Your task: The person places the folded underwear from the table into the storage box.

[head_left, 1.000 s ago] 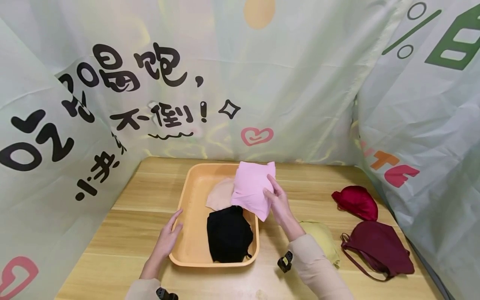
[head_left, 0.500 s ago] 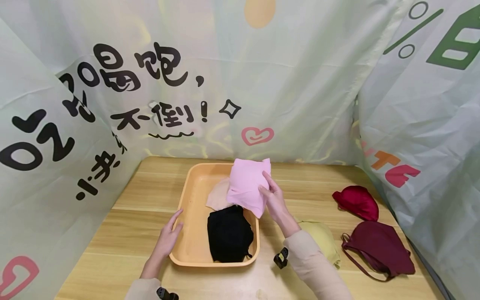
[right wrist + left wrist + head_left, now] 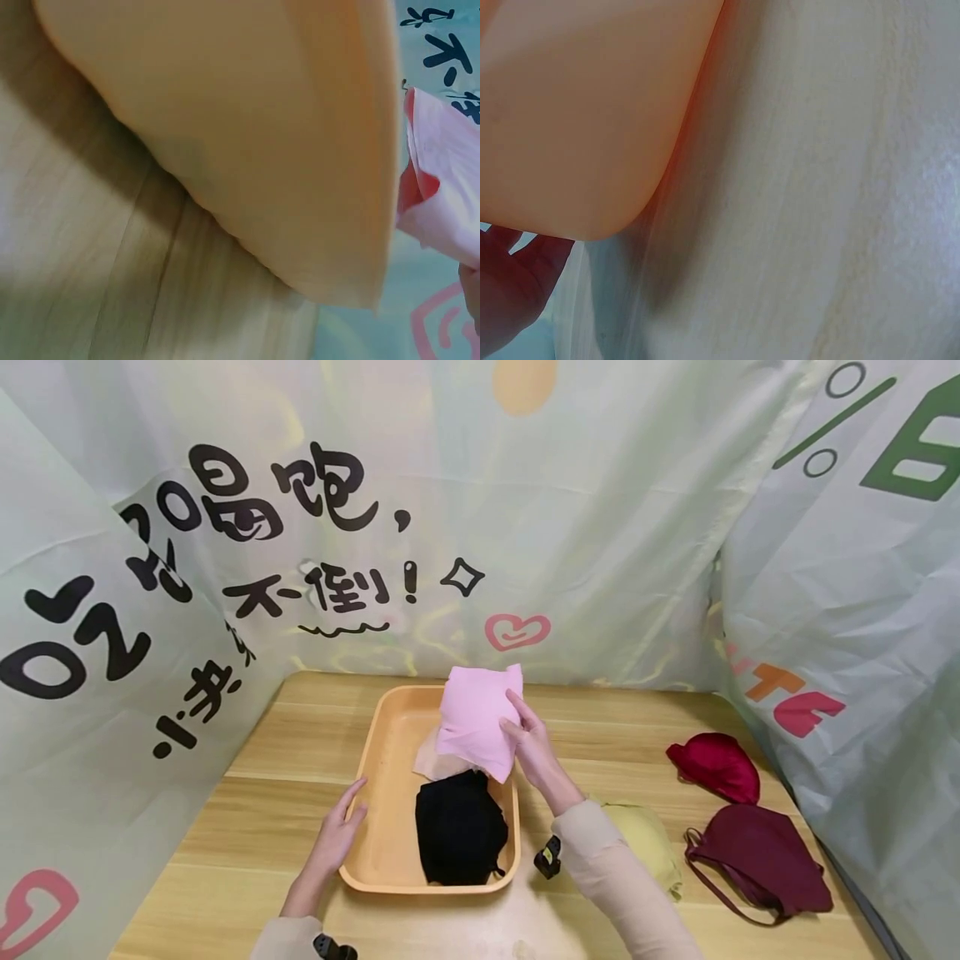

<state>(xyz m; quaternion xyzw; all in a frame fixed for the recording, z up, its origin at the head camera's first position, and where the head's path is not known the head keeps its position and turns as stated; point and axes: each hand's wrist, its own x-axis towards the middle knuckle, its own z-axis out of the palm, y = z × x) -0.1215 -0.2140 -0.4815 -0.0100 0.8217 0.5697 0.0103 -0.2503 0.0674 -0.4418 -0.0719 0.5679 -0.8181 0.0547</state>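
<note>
Along the near left side, the left hand [image 3: 336, 833] is resting against the rim of one orange tray [image 3: 384, 835], its fingers spread apart and lying fairly straight rather than clamping. Within the tray's near right part, one black garment [image 3: 459, 833] is lying in a bundle, while outside on the table [image 3: 247, 835], one yellow garment [image 3: 651, 852], partly hidden by the right sleeve [image 3: 626, 881], and one maroon garment [image 3: 768, 860] with a trailing strap are sitting off to the right. Farther out, the right hand [image 3: 534, 750] is pinching one pink garment [image 3: 476, 717] between thumb and fingers, holding it above the tray's far right part, where it is partly covering one beige garment [image 3: 435, 762]. Judging from this, the step in hand is probably loading the tray, and the next move is calling for lowering the pink piece beside the black one, then letting go. One red garment [image 3: 716, 768] is lying beyond the maroon one. Altogether, six garments are showing: two in the tray, one in hand, three on the table.
</note>
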